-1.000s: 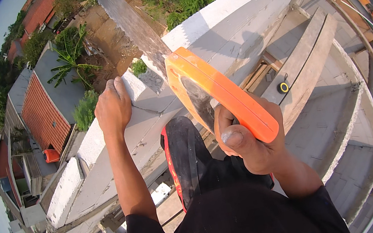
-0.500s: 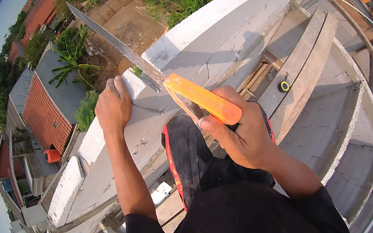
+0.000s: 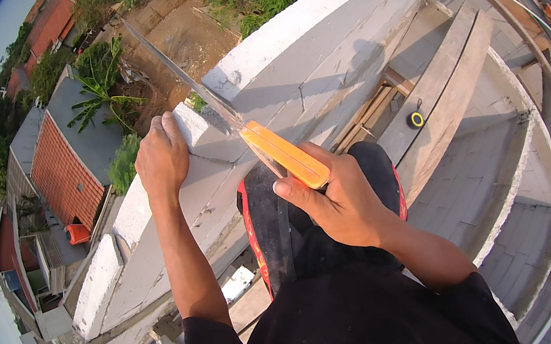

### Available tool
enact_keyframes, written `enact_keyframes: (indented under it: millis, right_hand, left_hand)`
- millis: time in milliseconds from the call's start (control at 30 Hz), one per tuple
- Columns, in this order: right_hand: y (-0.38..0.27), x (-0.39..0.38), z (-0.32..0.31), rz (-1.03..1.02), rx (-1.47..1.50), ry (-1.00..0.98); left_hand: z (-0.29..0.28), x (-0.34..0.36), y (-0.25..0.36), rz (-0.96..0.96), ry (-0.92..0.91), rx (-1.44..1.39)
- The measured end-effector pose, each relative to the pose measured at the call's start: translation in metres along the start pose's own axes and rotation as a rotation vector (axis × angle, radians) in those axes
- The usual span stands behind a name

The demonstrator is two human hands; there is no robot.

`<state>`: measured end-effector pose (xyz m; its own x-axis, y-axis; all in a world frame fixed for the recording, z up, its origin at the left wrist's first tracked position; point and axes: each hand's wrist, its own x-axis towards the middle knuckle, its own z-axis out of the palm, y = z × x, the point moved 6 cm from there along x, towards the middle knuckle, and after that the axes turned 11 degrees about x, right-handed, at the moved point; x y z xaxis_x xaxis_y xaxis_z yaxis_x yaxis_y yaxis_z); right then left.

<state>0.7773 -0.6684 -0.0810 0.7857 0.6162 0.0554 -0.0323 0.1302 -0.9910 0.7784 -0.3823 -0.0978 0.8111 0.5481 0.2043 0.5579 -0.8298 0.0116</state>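
Note:
A handsaw with an orange handle point(image 3: 285, 155) is gripped in my right hand point(image 3: 340, 198), fingers closed around the handle. Its long metal blade point(image 3: 179, 72) sits in a notch across the top of a white block wall point(image 3: 308, 7) and extends out past the far side. My left hand point(image 3: 162, 153) is curled over the top edge of the wall, just left of the notch, bearing on the white block point(image 3: 191, 124) beside the blade. A crack line runs through the grey wall face below the notch.
Wooden planks point(image 3: 450, 75) lie to the right, carrying a yellow and black tape measure point(image 3: 415, 120). Curved wall edges point(image 3: 519, 207) stand beyond them. The wall drops off on the left toward a tiled roof point(image 3: 65, 168), a banana plant point(image 3: 104, 98) and bare ground point(image 3: 180, 33).
The saw has been drawn back toward my body, its handle lower and nearer, the blade still in the notch. My left hand keeps its place on the wall.

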Motion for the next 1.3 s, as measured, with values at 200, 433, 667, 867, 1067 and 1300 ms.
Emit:
enact_keyframes:
  millis: [200,433,667,867,1067,1300]
  right_hand:
    - [-0.042,-0.004,-0.009,-0.55,-0.018,0.022]
    - [0.017,0.008,0.003,-0.03,-0.328,-0.114]
    - [-0.069,-0.008,-0.014,-0.469,-0.064,0.023]
    - [0.015,-0.004,-0.011,0.03,0.024,0.01]
    - [0.005,-0.005,-0.011,0.128,0.554,-0.047]
    - [0.006,-0.005,-0.001,-0.182,0.044,-0.078]
  left_hand:
    - [0.0,-0.002,-0.001,0.0,-0.01,-0.016]
    - [-0.002,0.001,0.004,-0.002,-0.013,0.007]
    - [-0.001,0.0,0.001,0.001,-0.028,-0.018]
    - [-0.003,0.001,0.005,0.024,0.001,-0.04]
    - [-0.002,-0.002,-0.003,0.013,-0.017,-0.033]
    - [0.005,-0.002,-0.002,0.012,-0.008,-0.071]
